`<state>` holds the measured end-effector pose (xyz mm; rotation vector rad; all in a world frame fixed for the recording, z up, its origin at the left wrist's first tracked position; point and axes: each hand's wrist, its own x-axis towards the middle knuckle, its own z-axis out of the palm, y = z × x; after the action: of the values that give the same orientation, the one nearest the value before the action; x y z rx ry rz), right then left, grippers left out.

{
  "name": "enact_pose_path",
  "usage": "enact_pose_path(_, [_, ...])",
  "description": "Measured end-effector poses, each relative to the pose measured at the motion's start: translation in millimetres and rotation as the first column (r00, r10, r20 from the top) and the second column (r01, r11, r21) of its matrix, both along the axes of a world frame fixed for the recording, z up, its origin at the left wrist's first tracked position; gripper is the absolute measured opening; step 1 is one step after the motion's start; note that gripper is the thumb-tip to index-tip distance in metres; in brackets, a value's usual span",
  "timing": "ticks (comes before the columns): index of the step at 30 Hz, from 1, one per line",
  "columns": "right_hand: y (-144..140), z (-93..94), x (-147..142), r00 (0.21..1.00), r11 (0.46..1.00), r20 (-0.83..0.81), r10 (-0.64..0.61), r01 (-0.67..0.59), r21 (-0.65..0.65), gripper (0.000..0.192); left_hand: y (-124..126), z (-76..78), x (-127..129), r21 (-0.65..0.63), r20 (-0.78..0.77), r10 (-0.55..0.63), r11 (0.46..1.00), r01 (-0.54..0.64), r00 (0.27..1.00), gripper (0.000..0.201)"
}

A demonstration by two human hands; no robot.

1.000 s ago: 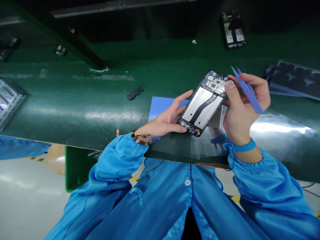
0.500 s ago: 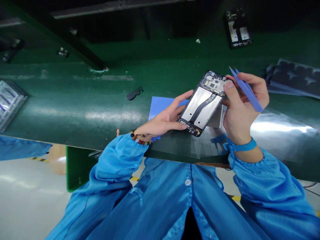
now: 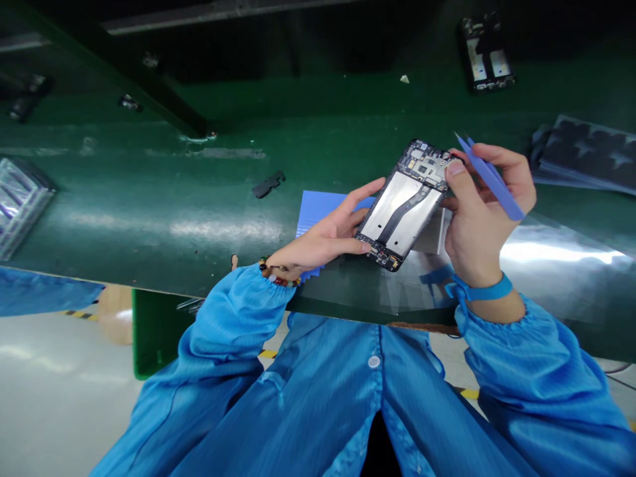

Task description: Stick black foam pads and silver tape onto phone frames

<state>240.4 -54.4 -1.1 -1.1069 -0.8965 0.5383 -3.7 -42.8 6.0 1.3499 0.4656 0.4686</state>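
While the left hand (image 3: 325, 242) grips the phone frame (image 3: 405, 205) at its lower end, the right hand (image 3: 479, 212) pinches its top and clasps blue tweezers (image 3: 489, 177).

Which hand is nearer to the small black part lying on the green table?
Left. The left hand is right of the small black part; the right hand is farther right, past the phone frame.

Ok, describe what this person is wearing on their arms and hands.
Both arms are in long, loose sleeves of a bright blue coat with gathered elastic cuffs. The hands are bare, no gloves. The left hand has a bracelet of mixed-colour beads at the wrist. The right hand has a plain blue wrist strap just above its cuff. No markings show on the sleeves.
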Motion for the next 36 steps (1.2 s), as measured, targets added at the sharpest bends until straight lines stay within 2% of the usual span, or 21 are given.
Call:
enact_pose_path(7, [0, 0.9, -1, 1.0, 1.0, -0.026, 0.004, -0.003, 0.027, 0.031, 1, -5.3, 3, -0.022, 0.058, 0.066, 0.998, -0.064, 0.996, 0.095])
enact_pose_path(12, [0, 1.0, -1, 1.0, 1.0, -0.026, 0.005, -0.005, 0.002, 0.031, 0, -4.4, 1, -0.039, 0.043, 0.037, 0.999, -0.035, 0.998, 0.104])
enact_pose_path(16, [-1, 1.4, -1, 0.999, 0.999, -0.042, 0.014, -0.015, -0.029, 0.033, -1, -3.2, 0, 0.015, 0.023, 0.011, 1.0, -0.012, 1.0, 0.106])
enact_pose_path(21, [-2, 3.9, 0, 0.999, 0.995, -0.035, -0.002, -0.002, -0.102, 0.028, -3, 3.6, -1, 0.124, -0.039, -0.01, 0.992, 0.015, 0.999, 0.098])
enact_pose_path(23, [-3, 3.6, -2, 0.998, 0.99, -0.047, 0.04, -0.046, -0.13, 0.029, -2, 6.4, -3, 0.109, -0.056, -0.019, 0.994, 0.025, 0.998, 0.102])
enact_pose_path(25, [-6, 2.6, -6, 0.989, 0.976, -0.057, 0.134, -0.141, -0.164, 0.031, 2, 8.8, -6, 0.067, -0.07, 0.007, 0.998, -0.003, 0.998, 0.104])
enact_pose_path(28, [-12, 2.6, -17, 0.943, 0.911, -0.046, 0.329, -0.33, -0.246, 0.037, 9, 11.7, -13, 0.054, -0.1, 0.114, 0.993, -0.109, 0.988, 0.095])
enact_pose_path(30, [-15, 5.1, -22, 0.913, 0.869, -0.042, 0.405, -0.399, -0.293, 0.035, 13, 12.9, -18, 0.058, -0.127, 0.124, 0.991, -0.118, 0.984, 0.084])
enact_pose_path(32, [-14, 8.6, -21, 0.927, 0.882, -0.047, 0.373, -0.369, -0.293, 0.032, 12, 13.1, -24, 0.055, -0.166, 0.069, 0.997, -0.061, 0.984, 0.072])
enact_pose_path(36, [-5, 11.1, -5, 0.978, 0.947, -0.103, 0.183, -0.204, -0.248, 0.036, 4, 10.9, -28, 0.132, -0.288, -0.008, 0.99, 0.048, 0.958, 0.062])
